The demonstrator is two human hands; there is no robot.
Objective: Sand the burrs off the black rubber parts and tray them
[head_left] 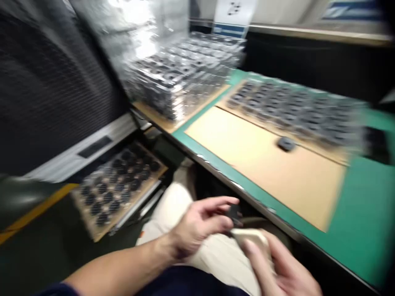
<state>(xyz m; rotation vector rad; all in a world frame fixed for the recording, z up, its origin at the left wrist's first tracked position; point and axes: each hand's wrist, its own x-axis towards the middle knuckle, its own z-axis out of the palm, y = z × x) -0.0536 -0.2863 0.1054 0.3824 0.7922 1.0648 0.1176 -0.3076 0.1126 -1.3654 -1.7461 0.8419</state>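
Observation:
My left hand [197,226] is held over my lap below the table edge, its fingers curled and pinching a small dark part [233,213]. My right hand [277,267] sits just to its right, fingers wrapped round a pale beige block [250,237]. The two hands nearly touch. The picture is smeared by motion, so finer detail of the part is lost.
A green-topped table [364,213] carries a cardboard sheet [265,164] with one loose dark part [286,143], a tray of dark parts [296,109] behind it, and a stack of clear trays [185,78]. A low tray of dark parts [117,185] sits by the floor at left.

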